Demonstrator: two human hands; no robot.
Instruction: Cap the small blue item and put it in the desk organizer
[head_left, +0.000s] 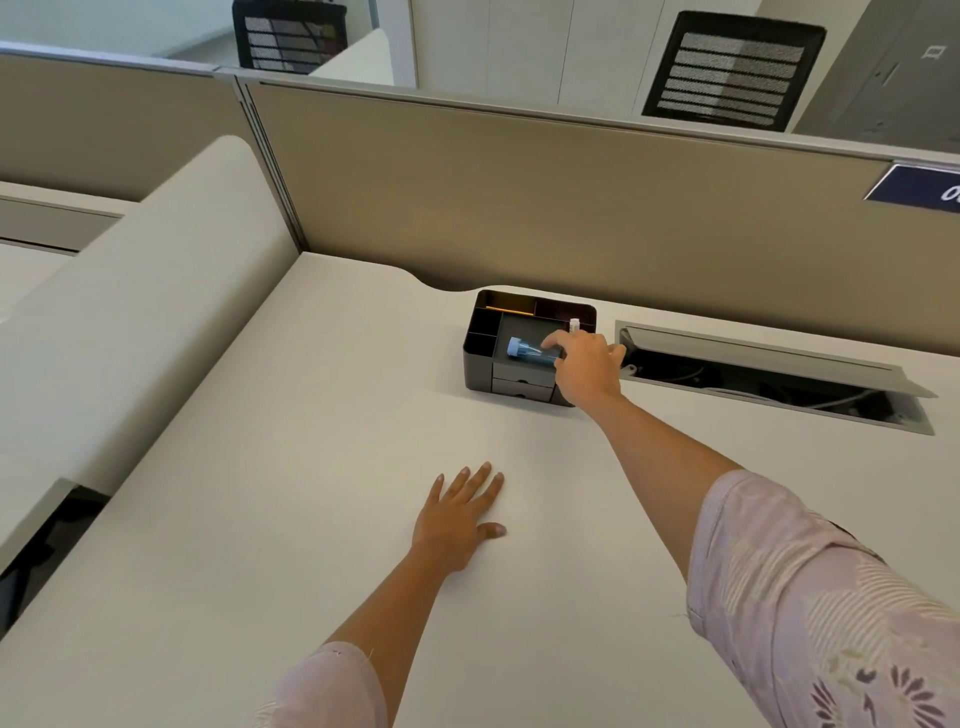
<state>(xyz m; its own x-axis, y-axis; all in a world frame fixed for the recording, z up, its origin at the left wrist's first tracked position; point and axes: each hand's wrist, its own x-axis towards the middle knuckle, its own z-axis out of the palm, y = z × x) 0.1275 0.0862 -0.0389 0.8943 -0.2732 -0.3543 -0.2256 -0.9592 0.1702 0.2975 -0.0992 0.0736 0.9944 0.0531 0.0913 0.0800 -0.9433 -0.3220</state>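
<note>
A small blue tube (530, 352) with a light blue cap lies on its side in the large middle compartment of the black desk organizer (480, 343), which stands near the partition. My right hand (587, 369) reaches over the organizer's right side, its fingertips at the tube's right end; whether they still grip it I cannot tell. A white item (574, 326) stands upright just behind those fingers. My left hand (460, 514) rests flat on the desk, fingers spread, holding nothing.
The cream desk (311, 493) runs to a tan partition (519, 208) at the back. An open cable tray (769, 379) with a raised lid lies right of the organizer. A low cream divider (130, 322) borders the left side.
</note>
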